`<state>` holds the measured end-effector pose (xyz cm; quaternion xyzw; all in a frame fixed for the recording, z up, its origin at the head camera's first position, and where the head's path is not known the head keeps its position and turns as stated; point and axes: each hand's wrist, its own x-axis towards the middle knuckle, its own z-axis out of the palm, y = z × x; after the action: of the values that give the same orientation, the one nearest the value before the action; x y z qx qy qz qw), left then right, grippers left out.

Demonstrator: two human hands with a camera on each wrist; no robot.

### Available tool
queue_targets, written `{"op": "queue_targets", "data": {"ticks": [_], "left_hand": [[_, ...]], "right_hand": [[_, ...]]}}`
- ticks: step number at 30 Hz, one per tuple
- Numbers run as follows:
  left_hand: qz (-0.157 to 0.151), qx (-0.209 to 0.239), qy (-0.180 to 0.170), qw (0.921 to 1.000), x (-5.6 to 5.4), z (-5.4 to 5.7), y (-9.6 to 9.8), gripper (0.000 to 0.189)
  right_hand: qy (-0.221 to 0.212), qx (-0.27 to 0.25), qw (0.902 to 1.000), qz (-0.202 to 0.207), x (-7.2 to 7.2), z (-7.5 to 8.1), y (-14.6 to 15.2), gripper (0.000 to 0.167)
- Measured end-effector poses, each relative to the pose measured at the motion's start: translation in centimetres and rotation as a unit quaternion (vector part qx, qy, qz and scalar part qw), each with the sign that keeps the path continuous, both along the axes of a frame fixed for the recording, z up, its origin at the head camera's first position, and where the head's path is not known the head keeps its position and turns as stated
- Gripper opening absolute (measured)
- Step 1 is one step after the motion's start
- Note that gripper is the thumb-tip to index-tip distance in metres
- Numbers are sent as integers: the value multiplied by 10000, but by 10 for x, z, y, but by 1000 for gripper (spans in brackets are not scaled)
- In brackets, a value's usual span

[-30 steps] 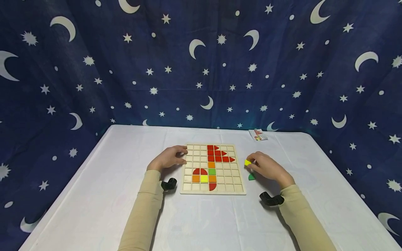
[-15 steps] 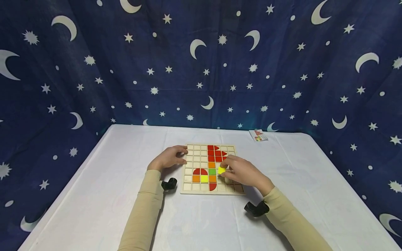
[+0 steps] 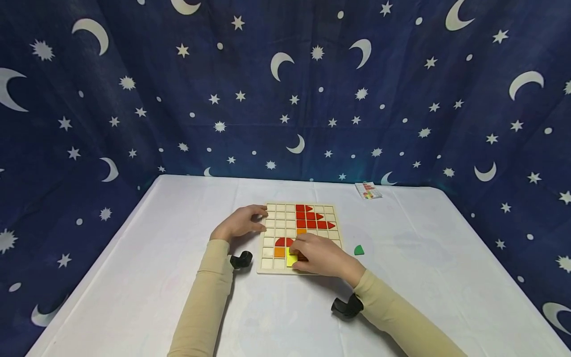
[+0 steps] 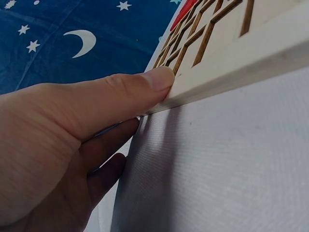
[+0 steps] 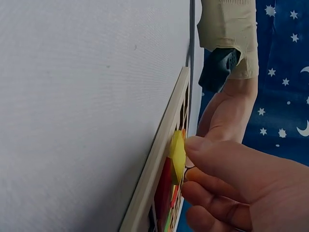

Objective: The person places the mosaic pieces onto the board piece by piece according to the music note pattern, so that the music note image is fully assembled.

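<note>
A wooden grid board (image 3: 268,265) lies on the table, holding red, orange and yellow tiles. My left hand (image 3: 240,223) rests at its left edge; in the left wrist view the thumb (image 4: 157,79) lies on the rim, with the other fingers below and beside it. Over the lower middle of the board, my right hand (image 3: 323,255) pinches a yellow square tile (image 5: 177,157) between thumb and fingers. That tile is tilted at the bottom rows, close to a red piece (image 5: 163,186). The right hand hides part of the grid's lower right.
A green quarter-round tile (image 3: 359,250) lies on the white tablecloth (image 3: 285,317) right of the board. Further back is a small pattern card (image 3: 368,190). A dark blue curtain with moons and stars stands behind the table.
My right hand has carried the yellow tile from the table right of the board leftward to its lower middle rows. The left hand stays at the left edge.
</note>
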<state>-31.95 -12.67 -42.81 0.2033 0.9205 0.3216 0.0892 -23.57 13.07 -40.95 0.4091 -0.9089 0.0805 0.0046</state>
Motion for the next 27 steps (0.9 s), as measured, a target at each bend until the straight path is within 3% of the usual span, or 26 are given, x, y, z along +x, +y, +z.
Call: {"op": "queue_targets", "data": {"ticks": [18, 22, 27], "left_hand": [[14, -46, 8, 10000, -2, -2, 0, 47], [11, -5, -35, 10000, -3, -3, 0, 47], [42, -6, -67, 10000, -3, -3, 0, 47]], "right_hand": [[79, -125, 9997, 174, 2, -5, -2, 12], [43, -171, 9998, 19, 2, -2, 2, 14], [-196, -326, 9982, -474, -1, 7, 22, 14]]}}
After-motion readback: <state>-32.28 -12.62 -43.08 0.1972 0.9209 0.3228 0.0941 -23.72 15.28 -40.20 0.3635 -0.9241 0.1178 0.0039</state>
